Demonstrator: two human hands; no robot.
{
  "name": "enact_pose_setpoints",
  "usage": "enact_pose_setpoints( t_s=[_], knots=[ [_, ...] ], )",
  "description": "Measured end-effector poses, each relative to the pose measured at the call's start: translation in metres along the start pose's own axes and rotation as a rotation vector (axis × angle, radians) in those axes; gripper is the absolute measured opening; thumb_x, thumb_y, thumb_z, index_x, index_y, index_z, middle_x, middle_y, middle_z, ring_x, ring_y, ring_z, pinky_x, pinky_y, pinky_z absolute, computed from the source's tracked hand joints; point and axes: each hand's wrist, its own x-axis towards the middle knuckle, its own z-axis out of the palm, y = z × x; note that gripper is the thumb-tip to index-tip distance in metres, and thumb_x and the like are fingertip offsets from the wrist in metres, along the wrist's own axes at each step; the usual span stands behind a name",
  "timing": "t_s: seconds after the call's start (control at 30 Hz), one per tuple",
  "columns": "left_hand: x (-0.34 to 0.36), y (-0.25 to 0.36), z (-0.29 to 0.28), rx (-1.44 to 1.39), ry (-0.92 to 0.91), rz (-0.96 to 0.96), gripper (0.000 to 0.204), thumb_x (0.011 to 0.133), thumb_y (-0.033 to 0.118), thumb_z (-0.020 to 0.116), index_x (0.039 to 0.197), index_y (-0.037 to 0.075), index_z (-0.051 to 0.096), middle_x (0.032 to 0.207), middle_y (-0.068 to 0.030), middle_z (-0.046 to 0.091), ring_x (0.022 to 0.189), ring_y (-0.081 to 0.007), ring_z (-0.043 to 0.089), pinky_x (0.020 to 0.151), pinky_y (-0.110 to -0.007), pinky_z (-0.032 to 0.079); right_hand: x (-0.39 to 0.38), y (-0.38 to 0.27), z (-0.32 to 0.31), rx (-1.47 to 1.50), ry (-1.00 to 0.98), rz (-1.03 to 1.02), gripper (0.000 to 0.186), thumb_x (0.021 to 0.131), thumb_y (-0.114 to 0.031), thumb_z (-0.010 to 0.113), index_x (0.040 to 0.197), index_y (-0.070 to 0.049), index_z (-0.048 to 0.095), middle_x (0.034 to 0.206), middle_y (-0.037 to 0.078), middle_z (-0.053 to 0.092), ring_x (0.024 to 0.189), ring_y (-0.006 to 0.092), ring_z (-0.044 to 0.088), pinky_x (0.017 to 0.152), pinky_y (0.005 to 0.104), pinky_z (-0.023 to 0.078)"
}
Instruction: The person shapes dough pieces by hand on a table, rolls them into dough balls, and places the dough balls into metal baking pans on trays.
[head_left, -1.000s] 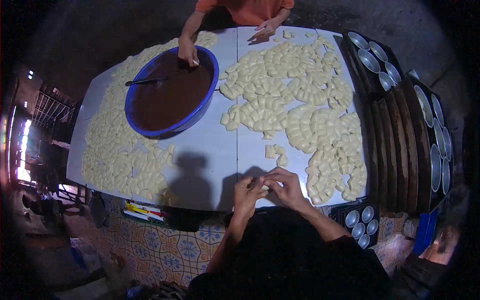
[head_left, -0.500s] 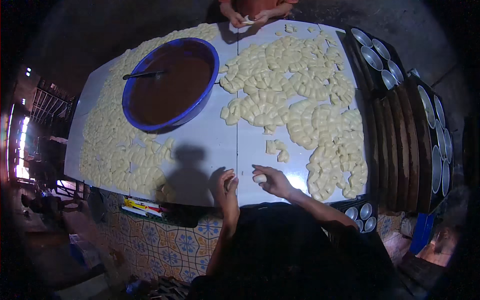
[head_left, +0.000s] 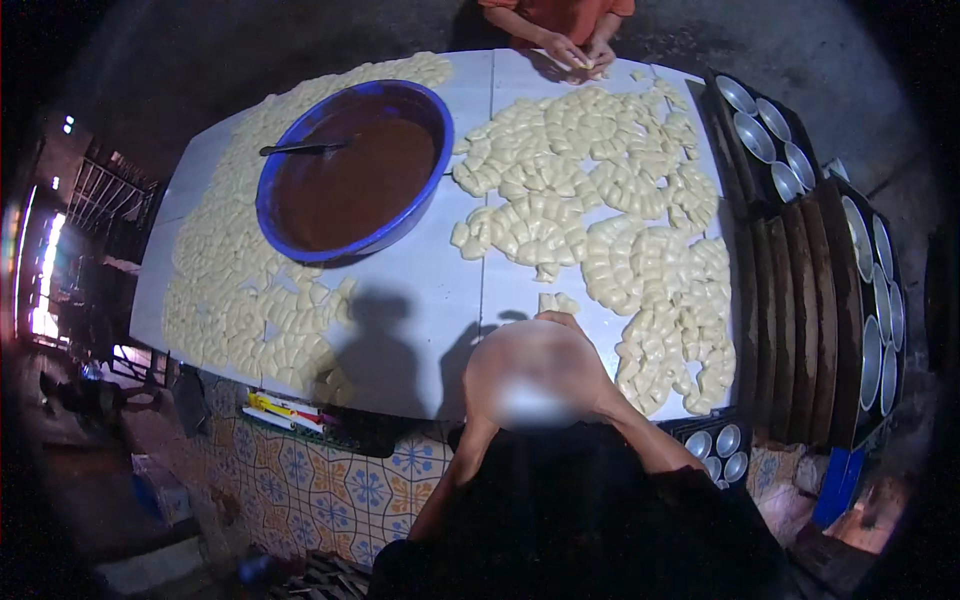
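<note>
My left hand [head_left: 481, 398] and my right hand [head_left: 592, 372] are close together over the near edge of the white table [head_left: 425, 300]. A round pale blur covers most of both, so their fingers and anything between them cannot be made out. Just beyond my right hand lie a few small cut pieces of cream-coloured dough [head_left: 558, 303]. To its right spreads a large mass of dough pieces [head_left: 655, 270], pressed side by side. More dough pieces [head_left: 215, 300] cover the table's left side.
A blue basin [head_left: 440, 180] of brown filling stands left of centre, a dark-handled utensil [head_left: 300, 148] in it. Across the table, a person in orange [head_left: 565, 15] works a small pale piece with both hands. Dark trays with oval metal moulds [head_left: 858, 235] are stacked on the right.
My hands have come together; the dough piece seen in my right hand is now hidden by the blur. The other person's hands appear further right and lower.
</note>
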Motion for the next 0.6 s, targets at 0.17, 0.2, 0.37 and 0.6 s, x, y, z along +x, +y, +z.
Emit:
enact_pose_setpoints(
  t_s=[0.17,0.2,0.37,0.6],
  knots=[
    [0.0,0.002,0.02,-0.061,0.207,0.067,0.022,0.086,0.004,0.063,0.106,-0.006,0.063,0.105,-0.0103,0.061,0.096,-0.0136,0.058,0.083,-0.024,0.046,0.008,-0.003,0.014,-0.036,0.138,-0.08,0.022,0.081,-0.004,0.065,0.102,0.001,0.067,0.102,0.011,0.058,0.088,0.0175,0.058,0.075,0.0264,0.047],
    [0.002,0.002,0.02,-0.063,0.208,0.069,0.022,0.086,0.004,0.063,0.106,-0.006,0.063,0.105,-0.0103,0.061,0.096,-0.0136,0.058,0.083,-0.024,0.046,0.013,-0.001,0.014,-0.018,0.107,-0.053,0.022,0.085,-0.015,0.063,0.102,-0.001,0.067,0.107,0.013,0.056,0.097,0.0207,0.055,0.079,0.0309,0.045],
    [0.011,0.0,0.012,-0.258,0.123,-0.008,0.013,0.083,-0.003,0.062,0.096,-0.005,0.065,0.091,-0.012,0.066,0.084,-0.014,0.061,0.077,-0.027,0.048,0.042,-0.006,0.012,0.043,0.102,-0.204,0.037,0.091,-0.037,0.053,0.109,-0.007,0.064,0.12,0.013,0.05,0.119,0.0269,0.038,0.096,0.0403,0.035],
    [0.042,0.042,0.008,-1.249,-0.348,-0.241,0.079,0.082,0.058,0.053,0.131,-0.003,0.039,0.129,-0.0208,0.047,0.115,-0.031,0.05,0.097,-0.041,0.041,0.057,0.004,0.003,0.467,-0.386,0.032,0.108,0.071,-0.07,0.061,0.144,-0.003,0.018,0.144,0.011,0.029,0.135,0.0268,0.023,0.106,0.0485,0.025]
  ],
)
